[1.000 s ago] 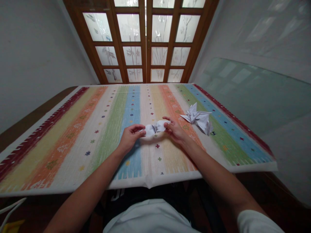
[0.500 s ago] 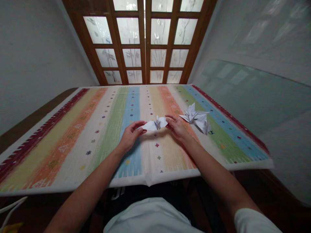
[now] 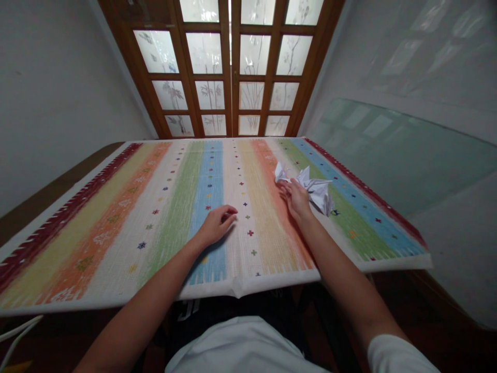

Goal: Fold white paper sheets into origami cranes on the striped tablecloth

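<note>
My right hand [image 3: 295,197] reaches out to the right over the striped cloth and pinches a small white folded paper figure [image 3: 280,172], holding it against a pile of other white folded paper figures [image 3: 319,190]. My left hand [image 3: 216,224] rests on the blue stripe with its fingers loosely curled and nothing visible in them.
The striped, multicoloured cloth [image 3: 174,207] covers a wooden table. A wooden door with frosted glass panes [image 3: 233,67] stands behind the table. A pane of greenish glass [image 3: 407,155] leans along the wall on the right. White cables [image 3: 15,331] lie at the lower left.
Both hands held the small paper figure between them before. My left hand has let go and dropped to the cloth, while my right hand carried the figure right to the pile.
</note>
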Demonstrator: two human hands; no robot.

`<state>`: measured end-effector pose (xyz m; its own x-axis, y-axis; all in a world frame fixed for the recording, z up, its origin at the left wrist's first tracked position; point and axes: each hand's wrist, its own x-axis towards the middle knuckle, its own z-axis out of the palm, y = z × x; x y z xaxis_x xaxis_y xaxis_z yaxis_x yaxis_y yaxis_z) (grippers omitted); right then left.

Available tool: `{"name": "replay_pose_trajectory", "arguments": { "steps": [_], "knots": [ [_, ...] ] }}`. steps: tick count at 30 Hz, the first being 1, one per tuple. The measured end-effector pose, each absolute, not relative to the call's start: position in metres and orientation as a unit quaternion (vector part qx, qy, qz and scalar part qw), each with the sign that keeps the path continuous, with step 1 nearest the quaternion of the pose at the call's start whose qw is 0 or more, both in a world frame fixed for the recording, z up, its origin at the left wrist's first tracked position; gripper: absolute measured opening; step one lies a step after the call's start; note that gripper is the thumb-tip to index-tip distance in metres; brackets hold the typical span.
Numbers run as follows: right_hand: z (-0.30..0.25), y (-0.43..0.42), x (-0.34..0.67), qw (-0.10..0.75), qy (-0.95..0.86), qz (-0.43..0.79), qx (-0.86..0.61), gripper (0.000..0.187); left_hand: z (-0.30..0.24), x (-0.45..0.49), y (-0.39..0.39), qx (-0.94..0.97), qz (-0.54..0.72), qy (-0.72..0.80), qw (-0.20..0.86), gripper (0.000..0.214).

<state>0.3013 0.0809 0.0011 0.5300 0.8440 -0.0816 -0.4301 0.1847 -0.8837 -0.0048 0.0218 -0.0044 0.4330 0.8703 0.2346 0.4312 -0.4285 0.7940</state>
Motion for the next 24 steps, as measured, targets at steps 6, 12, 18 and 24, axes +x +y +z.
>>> {"name": "replay_pose_trajectory", "arguments": {
  "steps": [6, 12, 18, 24],
  "knots": [
    [0.0, 0.075, 0.306, 0.657, -0.31, 0.384, -0.57, 0.058, -0.003, -0.005, 0.011, 0.896, 0.192, 0.354, 0.186, 0.029],
    [0.005, 0.062, 0.311, 0.45, -0.619, 0.263, -0.588, 0.024, -0.003, -0.007, -0.002, 0.914, 0.071, 0.383, 0.115, 0.056],
    [0.024, 0.038, 0.285, 0.167, -0.825, 0.237, -0.484, 0.023, -0.012, -0.008, -0.006, 0.91, 0.023, 0.401, 0.104, 0.069],
    [0.035, 0.02, 0.273, 0.033, -0.884, 0.152, -0.441, 0.054, -0.016, -0.007, 0.0, 0.907, 0.02, 0.407, 0.104, 0.07]
  ]
}}
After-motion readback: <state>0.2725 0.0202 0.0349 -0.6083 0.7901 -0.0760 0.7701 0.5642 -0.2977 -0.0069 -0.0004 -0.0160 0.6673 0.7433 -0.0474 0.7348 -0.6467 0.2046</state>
